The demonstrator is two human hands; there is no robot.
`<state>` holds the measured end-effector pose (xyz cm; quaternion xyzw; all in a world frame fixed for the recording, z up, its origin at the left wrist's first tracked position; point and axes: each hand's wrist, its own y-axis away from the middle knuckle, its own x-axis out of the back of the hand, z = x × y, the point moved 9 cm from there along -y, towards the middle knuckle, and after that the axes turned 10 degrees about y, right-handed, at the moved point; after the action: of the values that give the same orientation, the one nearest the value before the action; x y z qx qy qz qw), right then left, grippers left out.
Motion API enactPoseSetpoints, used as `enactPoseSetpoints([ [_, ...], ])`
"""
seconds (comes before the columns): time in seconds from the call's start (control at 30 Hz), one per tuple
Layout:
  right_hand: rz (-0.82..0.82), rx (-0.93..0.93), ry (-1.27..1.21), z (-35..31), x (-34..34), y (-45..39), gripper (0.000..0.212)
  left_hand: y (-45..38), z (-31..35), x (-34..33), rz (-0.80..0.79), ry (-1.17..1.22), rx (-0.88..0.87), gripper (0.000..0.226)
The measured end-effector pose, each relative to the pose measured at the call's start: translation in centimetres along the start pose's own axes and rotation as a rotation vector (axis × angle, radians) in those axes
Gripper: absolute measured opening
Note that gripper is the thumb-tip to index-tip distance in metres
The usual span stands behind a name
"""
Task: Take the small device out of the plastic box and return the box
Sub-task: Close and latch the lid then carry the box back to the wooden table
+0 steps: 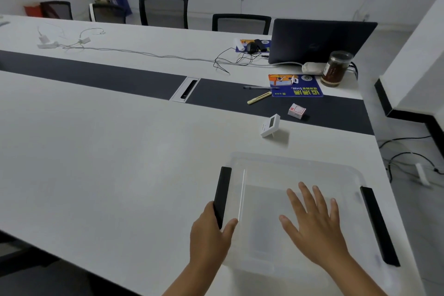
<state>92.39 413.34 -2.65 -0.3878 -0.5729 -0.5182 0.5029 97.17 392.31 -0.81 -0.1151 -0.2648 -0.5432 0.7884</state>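
A clear plastic box (264,166) with black side handles sits on the white table near its front right corner, and nothing shows inside it. My left hand (211,235) grips the box's left black handle and rim. Over the inside of the box hovers my right hand (314,221), fingers spread and holding nothing. The small white device (270,125), with a dark screen, stands propped on its kickstand on the table just beyond the box.
A small red-and-white carton (297,111), a yellow cutter (259,98), a pen (260,87) and a blue mat (296,89) lie beyond the device. Further back are a laptop (319,41), a jar (336,68) and cables (230,60). The table edge runs along the right.
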Motion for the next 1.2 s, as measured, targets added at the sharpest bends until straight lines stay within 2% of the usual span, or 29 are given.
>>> enactPoseSetpoints([
  [0.07,0.033,0.013,0.001,-0.1,0.6,-0.1,0.078,0.0,-0.3,-0.1,-0.014,0.072,0.035,0.04],
  [0.1,0.043,0.037,-0.018,0.1,0.7,-0.1,0.089,0.0,-0.4,-0.2,-0.022,0.104,0.046,0.043],
  [0.13,0.123,0.065,-0.078,0.3,1.1,-0.1,0.103,0.0,-0.5,-0.3,-0.031,0.135,0.058,0.047],
  [0.17,0.067,0.052,-0.173,1.0,1.2,0.1,0.111,0.0,-0.6,-0.4,-0.042,0.164,0.069,0.049],
  [0.2,0.068,0.038,-0.281,1.8,1.9,0.5,0.107,-0.1,-0.7,-0.5,-0.056,0.186,0.078,0.05],
  [0.27,0.161,-0.065,-0.41,4.4,3.6,1.5,0.074,-0.2,-0.8,-0.7,-0.084,0.216,0.088,0.051],
  [0.33,0.232,-0.266,-0.387,8.5,3.6,2.8,0.058,-0.3,-0.9,-0.8,-0.107,0.25,0.103,0.049],
  [0.4,0.213,-0.408,-0.433,11.2,2.6,3.8,0.058,-0.7,-1.0,-0.7,-0.096,0.272,0.109,0.045],
  [0.47,0.114,-0.497,-0.627,12.3,1.0,4.5,0.06,-0.9,-1.2,-0.7,-0.079,0.302,0.121,0.043],
  [0.53,0.094,-0.541,-0.834,12.9,-0.2,4.7,0.055,-1.0,-1.3,-0.9,-0.079,0.332,0.133,0.043],
  [0.6,0.122,-0.544,-0.909,13.4,-0.9,4.7,0.053,-1.0,-1.4,-1.0,-0.082,0.338,0.136,0.043],
  [0.73,0.161,-0.506,-0.965,13.5,-1.2,5.3,0.056,0.4,-1.0,0.2,-0.044,0.339,0.102,0.031],
  [0.83,0.166,-0.416,-1.018,12.6,0.0,5.5,0.057,3.3,-1.6,2.0,0.054,0.362,0.132,0.034],
  [0.97,0.14,-0.159,-1.007,10.1,2.9,4.7,0.056,9.9,-3.0,4.4,0.325,0.425,0.26,0.049],
  [1.2,-0.125,0.3,-0.891,1.2,3.3,8.7,0.058,29.6,-6.9,6.4,0.837,0.516,0.545,0.055],
])
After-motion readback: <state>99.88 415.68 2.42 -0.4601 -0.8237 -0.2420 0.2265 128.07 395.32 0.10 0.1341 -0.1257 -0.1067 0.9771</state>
